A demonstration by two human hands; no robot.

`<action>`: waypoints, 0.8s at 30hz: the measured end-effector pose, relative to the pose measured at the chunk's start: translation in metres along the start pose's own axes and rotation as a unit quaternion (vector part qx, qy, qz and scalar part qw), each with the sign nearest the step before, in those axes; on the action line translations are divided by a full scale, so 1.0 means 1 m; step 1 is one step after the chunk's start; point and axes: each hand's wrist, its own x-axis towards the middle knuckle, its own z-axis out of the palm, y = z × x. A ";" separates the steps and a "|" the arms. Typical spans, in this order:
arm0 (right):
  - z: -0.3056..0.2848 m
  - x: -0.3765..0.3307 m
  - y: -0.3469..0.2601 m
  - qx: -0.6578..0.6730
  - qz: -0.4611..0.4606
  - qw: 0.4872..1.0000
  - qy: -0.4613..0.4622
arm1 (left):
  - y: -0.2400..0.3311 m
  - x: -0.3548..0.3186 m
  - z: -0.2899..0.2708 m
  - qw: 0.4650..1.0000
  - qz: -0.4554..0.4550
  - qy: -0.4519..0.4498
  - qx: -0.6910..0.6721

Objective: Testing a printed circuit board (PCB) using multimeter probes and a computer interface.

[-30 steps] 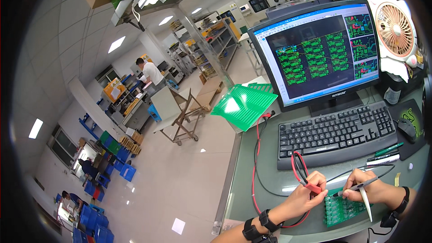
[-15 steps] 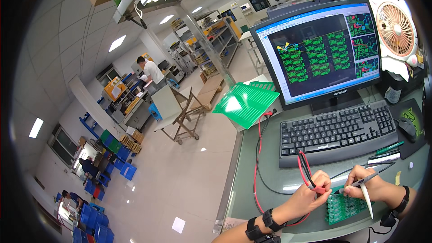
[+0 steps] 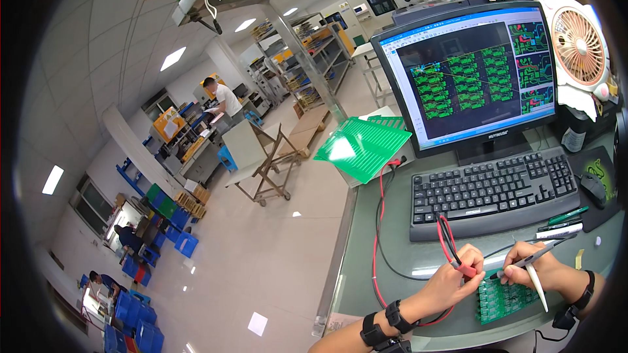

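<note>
Kbd (image 3: 495,188) btwn monitor (image 3: 468,82) & PCB (image 3: 505,299) on desk (image 3: 398,235), mouse (image 3: 593,189) to R

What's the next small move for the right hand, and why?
I'd probably settle the tip of the grey pen-like tool on the green circuit board. The right hand grips it with the tip at the board's upper-left corner, close to the red tool in the left hand; whether either tip touches is too small to tell.

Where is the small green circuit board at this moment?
In the head view, the green circuit board is at the lower right, on the desk in front of the keyboard, by the left hand and right hand.
</note>
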 end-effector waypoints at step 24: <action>-0.011 0.008 -0.008 0.006 -0.017 0.999 -0.027 | -0.008 0.005 -0.011 0.968 -0.128 0.068 -0.203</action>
